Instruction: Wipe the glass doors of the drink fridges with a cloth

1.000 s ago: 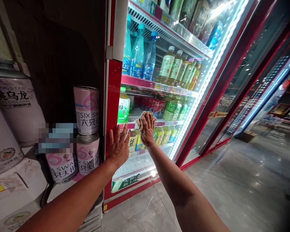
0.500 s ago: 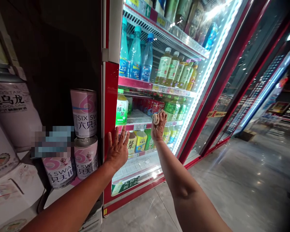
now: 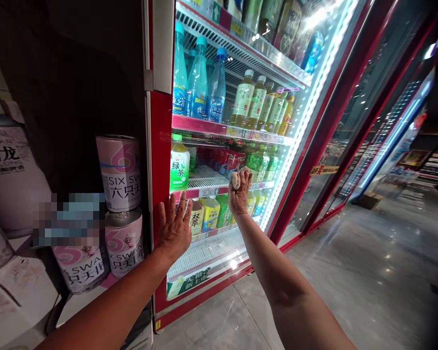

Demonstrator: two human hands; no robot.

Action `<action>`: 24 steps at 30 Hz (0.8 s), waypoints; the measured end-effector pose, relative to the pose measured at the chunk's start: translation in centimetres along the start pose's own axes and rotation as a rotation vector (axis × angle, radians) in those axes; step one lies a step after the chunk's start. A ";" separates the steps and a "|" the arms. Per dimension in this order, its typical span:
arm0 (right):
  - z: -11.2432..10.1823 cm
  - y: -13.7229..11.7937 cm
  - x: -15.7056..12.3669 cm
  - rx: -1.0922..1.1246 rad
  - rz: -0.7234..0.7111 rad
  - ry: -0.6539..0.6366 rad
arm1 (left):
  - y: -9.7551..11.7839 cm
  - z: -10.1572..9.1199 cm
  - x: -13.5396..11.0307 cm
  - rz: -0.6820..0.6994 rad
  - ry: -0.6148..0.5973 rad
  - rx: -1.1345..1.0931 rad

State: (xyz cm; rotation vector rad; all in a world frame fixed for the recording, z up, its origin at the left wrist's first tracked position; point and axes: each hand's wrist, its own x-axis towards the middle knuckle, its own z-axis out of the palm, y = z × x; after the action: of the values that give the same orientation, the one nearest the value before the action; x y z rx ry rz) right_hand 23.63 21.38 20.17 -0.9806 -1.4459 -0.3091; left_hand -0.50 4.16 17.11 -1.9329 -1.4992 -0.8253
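My left hand (image 3: 173,231) lies flat with spread fingers against the left side of a glass fridge door (image 3: 204,250), close to its red frame (image 3: 159,160). Farther right, the fingers of my right hand (image 3: 240,198) are closed round a crumpled, pale cloth (image 3: 235,180), held up to the same glass. Behind the door, a green tea bottle (image 3: 179,167) stands just above my left fingers. Green-labelled bottles (image 3: 257,163) and red cans (image 3: 234,164) are near my right hand. Part of the cloth is hidden by my fingers.
Left of the fridge, pink-and-white cans (image 3: 118,172) are stacked beside a blurred blue item (image 3: 78,218) and larger pale containers (image 3: 12,175). More red-framed doors (image 3: 314,194) run off to the right. A cardboard box (image 3: 369,200) sits on the grey floor (image 3: 336,287).
The scene has shifted slightly left in the view. My left hand stays against the door, and my right hand keeps the cloth at nearly the same spot on the glass.
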 end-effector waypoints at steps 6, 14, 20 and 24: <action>-0.3 1.4 1.0 0.016 0.012 0.087 | 0.0 0.1 -0.1 -0.003 -0.014 -0.007; -0.8 2.2 0.5 0.018 -0.048 -0.043 | -0.2 0.7 -0.2 -0.018 -0.024 -0.041; -1.2 4.0 1.9 0.047 0.146 0.070 | -0.2 1.1 -0.3 -0.002 0.006 -0.014; -1.2 4.7 1.7 0.064 0.067 0.010 | -0.1 1.3 -0.3 -0.008 0.036 -0.035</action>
State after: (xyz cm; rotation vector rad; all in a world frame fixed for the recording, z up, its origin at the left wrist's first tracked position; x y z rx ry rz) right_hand 28.10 23.98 20.14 -0.9722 -1.4026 -0.2172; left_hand -0.50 4.99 16.08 -1.9283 -1.4817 -0.8914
